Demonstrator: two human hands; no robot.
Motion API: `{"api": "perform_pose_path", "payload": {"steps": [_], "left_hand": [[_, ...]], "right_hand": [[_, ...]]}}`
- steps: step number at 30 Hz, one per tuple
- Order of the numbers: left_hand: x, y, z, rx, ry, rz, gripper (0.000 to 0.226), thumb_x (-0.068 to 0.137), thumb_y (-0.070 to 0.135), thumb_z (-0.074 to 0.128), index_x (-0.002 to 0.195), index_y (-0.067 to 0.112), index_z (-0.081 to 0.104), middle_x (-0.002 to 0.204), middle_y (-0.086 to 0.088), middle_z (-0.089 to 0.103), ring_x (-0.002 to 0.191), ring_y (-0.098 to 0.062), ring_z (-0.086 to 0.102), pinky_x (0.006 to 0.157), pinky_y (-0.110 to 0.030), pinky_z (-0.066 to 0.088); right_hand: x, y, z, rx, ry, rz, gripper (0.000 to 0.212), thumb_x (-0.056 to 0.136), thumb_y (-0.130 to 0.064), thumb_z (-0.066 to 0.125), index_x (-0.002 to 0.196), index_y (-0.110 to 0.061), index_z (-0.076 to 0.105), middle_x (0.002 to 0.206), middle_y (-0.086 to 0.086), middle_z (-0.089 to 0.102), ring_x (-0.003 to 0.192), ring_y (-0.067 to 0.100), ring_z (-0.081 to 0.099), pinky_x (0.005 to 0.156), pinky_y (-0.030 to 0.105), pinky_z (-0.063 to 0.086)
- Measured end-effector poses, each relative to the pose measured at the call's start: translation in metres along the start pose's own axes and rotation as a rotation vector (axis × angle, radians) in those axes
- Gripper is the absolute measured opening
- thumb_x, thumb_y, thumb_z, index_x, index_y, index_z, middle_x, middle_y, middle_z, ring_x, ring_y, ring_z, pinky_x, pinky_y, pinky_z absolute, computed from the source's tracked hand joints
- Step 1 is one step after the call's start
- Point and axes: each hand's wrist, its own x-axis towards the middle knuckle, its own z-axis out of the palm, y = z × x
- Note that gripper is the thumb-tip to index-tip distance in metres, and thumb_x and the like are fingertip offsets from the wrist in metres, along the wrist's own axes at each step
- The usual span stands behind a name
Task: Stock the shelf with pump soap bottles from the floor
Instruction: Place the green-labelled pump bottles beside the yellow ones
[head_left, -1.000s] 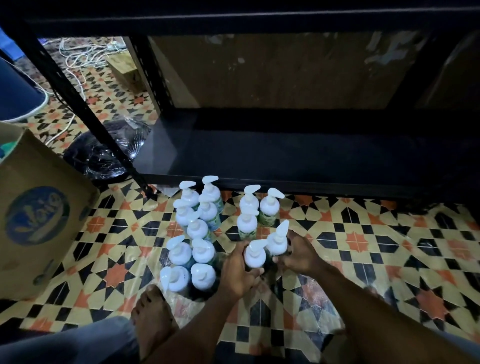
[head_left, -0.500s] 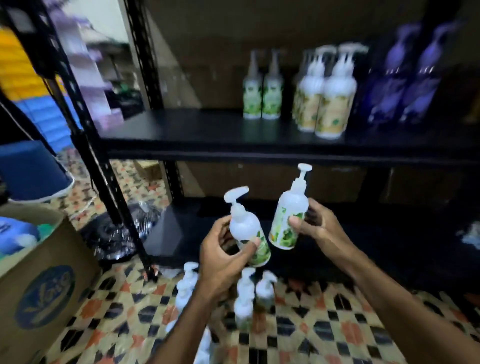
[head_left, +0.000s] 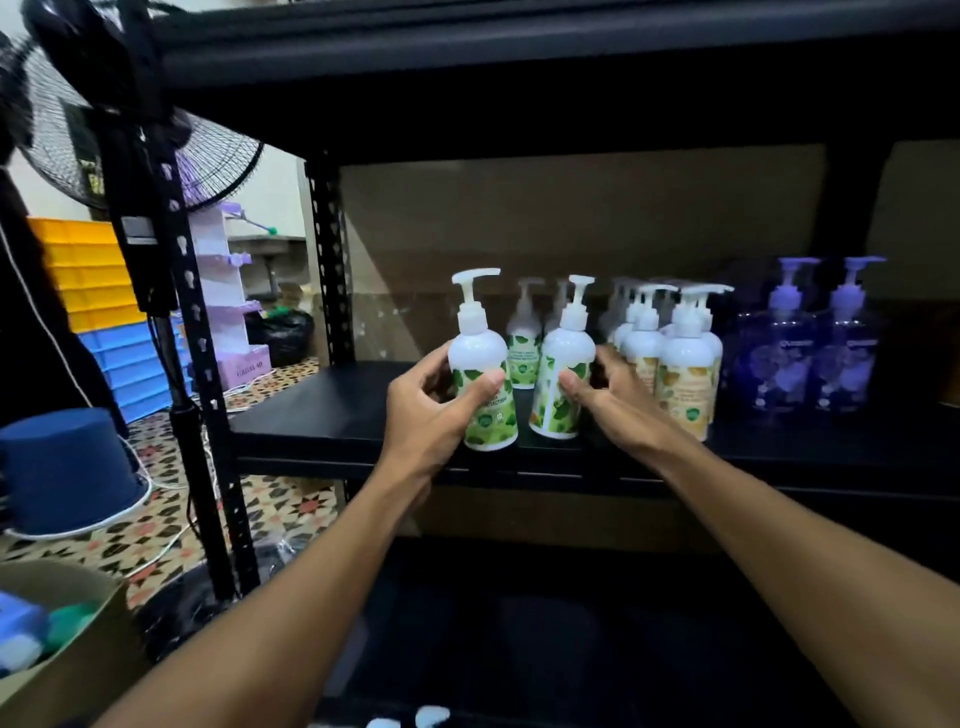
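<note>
Up at the shelf (head_left: 322, 415) — the left hand (head_left: 431, 410) wraps one green-label bottle (head_left: 480, 364), the right hand (head_left: 608, 400) clasps its twin (head_left: 563, 374), both at the front edge — best seated flat and upright, just ahead of the green pair (head_left: 522, 353) behind.

- The label of the left bottle (head_left: 478, 358) is partly covered by the left hand (head_left: 431, 415).
- The fingers of the right hand (head_left: 613, 400) are mostly hidden behind the right bottle (head_left: 566, 358).
- The rear green bottles (head_left: 522, 353) are half screened by both.
- The purple bottles (head_left: 789, 358) are blurred and their labels cannot be read.
- Two pump heads (head_left: 431, 717) are cut off by the bottom edge.
- The box (head_left: 67, 670) is cropped at the lower left.
</note>
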Motion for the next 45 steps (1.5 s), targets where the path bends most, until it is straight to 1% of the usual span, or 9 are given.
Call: {"api": "perform_pose_path", "payload": {"steps": [4, 8, 16, 22, 28, 32, 35, 39, 45], "left_hand": [[0.012, -0.013, -0.003, -0.013, 0.017, -0.026, 0.035, 0.083, 0.017, 0.087, 0.110, 0.035, 0.072, 0.089, 0.033, 0.075, 0.092, 0.014, 0.069, 0.077, -0.007, 0.051], [0.013, -0.019, -0.004, -0.039, 0.024, -0.047, 0.038, 0.083, 0.019, 0.088, 0.118, 0.026, 0.075, 0.095, 0.026, 0.078, 0.096, 0.007, 0.072, 0.078, -0.012, 0.056], [0.009, -0.021, -0.010, -0.088, 0.049, -0.084, 0.041, 0.080, 0.026, 0.090, 0.119, 0.028, 0.077, 0.110, 0.010, 0.080, 0.107, -0.008, 0.074, 0.095, -0.037, 0.061], [0.010, -0.017, -0.014, -0.072, 0.037, -0.073, 0.038, 0.080, 0.026, 0.090, 0.114, 0.033, 0.076, 0.107, 0.012, 0.080, 0.106, -0.007, 0.074, 0.089, -0.026, 0.060], [0.011, -0.015, -0.010, -0.059, 0.003, -0.077, 0.035, 0.082, 0.019, 0.088, 0.111, 0.033, 0.073, 0.093, 0.024, 0.079, 0.093, 0.006, 0.073, 0.073, -0.011, 0.055], [0.011, -0.017, -0.011, -0.058, 0.016, -0.079, 0.037, 0.081, 0.020, 0.089, 0.113, 0.032, 0.074, 0.095, 0.023, 0.079, 0.094, 0.006, 0.073, 0.073, -0.011, 0.055], [0.012, -0.018, -0.012, -0.062, 0.029, -0.084, 0.041, 0.081, 0.022, 0.089, 0.118, 0.029, 0.075, 0.099, 0.019, 0.079, 0.096, 0.006, 0.072, 0.073, -0.011, 0.055], [0.014, -0.019, -0.010, -0.064, 0.034, -0.090, 0.040, 0.080, 0.022, 0.090, 0.117, 0.027, 0.076, 0.101, 0.016, 0.080, 0.098, 0.001, 0.074, 0.075, -0.013, 0.056], [0.029, -0.029, 0.004, -0.024, 0.058, -0.100, 0.044, 0.070, 0.027, 0.096, 0.109, 0.030, 0.076, 0.100, 0.013, 0.081, 0.097, 0.000, 0.074, 0.081, -0.016, 0.057]], "right_hand": [[0.012, 0.014, 0.008, -0.041, 0.013, 0.052, 0.082, 0.090, -0.068, 0.056, 0.156, -0.027, 0.029, 0.159, 0.002, 0.041, 0.143, 0.026, 0.042, 0.118, 0.053, 0.034], [0.012, 0.020, 0.010, 0.003, 0.027, 0.045, 0.098, 0.078, -0.075, 0.066, 0.155, -0.026, 0.031, 0.146, -0.006, 0.048, 0.133, 0.019, 0.047, 0.110, 0.040, 0.037], [0.007, 0.024, 0.007, 0.109, 0.010, 0.120, 0.072, 0.077, -0.022, 0.088, 0.140, -0.015, 0.053, 0.114, -0.009, 0.069, 0.102, 0.003, 0.065, 0.095, 0.028, 0.054], [0.006, 0.022, 0.010, 0.011, -0.002, 0.107, 0.087, 0.080, -0.039, 0.084, 0.152, -0.016, 0.041, 0.127, -0.011, 0.053, 0.116, 0.009, 0.050, 0.098, 0.026, 0.037], [0.003, 0.018, 0.015, -0.069, 0.072, 0.123, 0.081, 0.072, -0.043, 0.089, 0.140, -0.015, 0.055, 0.127, -0.005, 0.066, 0.109, 0.012, 0.061, 0.093, 0.024, 0.045], [-0.005, 0.012, 0.018, -0.282, 0.089, 0.062, 0.076, 0.084, -0.052, 0.078, 0.143, -0.014, 0.052, 0.139, 0.004, 0.061, 0.122, 0.023, 0.057, 0.096, 0.024, 0.034], [-0.011, 0.018, 0.018, -0.440, 0.041, 0.023, 0.062, 0.091, -0.067, 0.059, 0.132, -0.021, 0.055, 0.126, 0.003, 0.064, 0.105, 0.020, 0.058, 0.091, 0.031, 0.043], [-0.017, 0.026, 0.015, -0.756, -0.021, 0.038, 0.078, 0.090, -0.084, 0.023, 0.126, -0.022, 0.054, 0.122, 0.009, 0.060, 0.111, 0.026, 0.052, 0.094, 0.045, 0.047], [-0.020, 0.029, 0.018, -1.042, -0.080, 0.017, 0.093, 0.092, -0.079, 0.000, 0.130, -0.015, 0.056, 0.130, 0.012, 0.055, 0.121, 0.028, 0.050, 0.095, 0.045, 0.045]]}}
